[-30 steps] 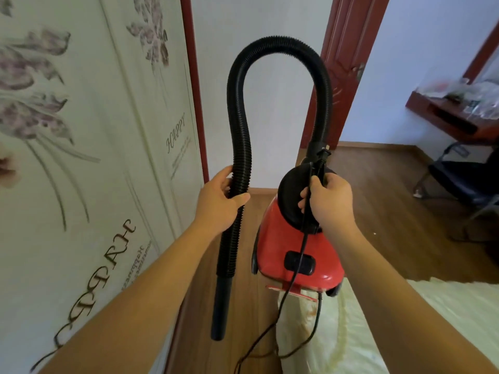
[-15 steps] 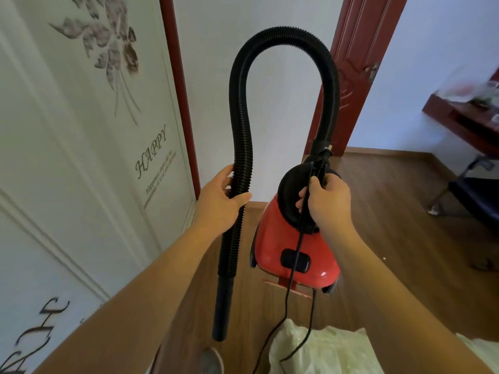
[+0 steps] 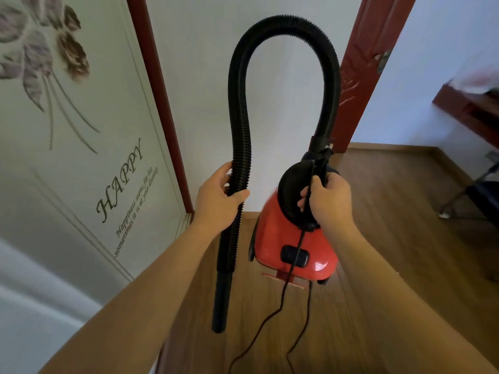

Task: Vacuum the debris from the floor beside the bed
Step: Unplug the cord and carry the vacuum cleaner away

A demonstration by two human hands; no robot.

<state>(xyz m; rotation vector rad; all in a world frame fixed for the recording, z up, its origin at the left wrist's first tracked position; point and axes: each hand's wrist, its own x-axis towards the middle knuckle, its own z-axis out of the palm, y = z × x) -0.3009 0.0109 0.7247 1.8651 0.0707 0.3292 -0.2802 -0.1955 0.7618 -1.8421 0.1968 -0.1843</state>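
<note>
A brown wood-plank floor (image 3: 405, 211) is running toward a dark red door (image 3: 361, 63), with a pale flower-printed panel (image 3: 81, 163) standing at the left. The glossy red vacuum cleaner (image 3: 305, 247) is hanging above the floor, its ribbed black hose (image 3: 283, 24) arching high and dropping to a smooth tube. The right hand (image 3: 329, 201) is gripping the vacuum's black top and thin cord (image 3: 280, 306), while the left hand (image 3: 216, 203) is wrapping around the hose.
</note>
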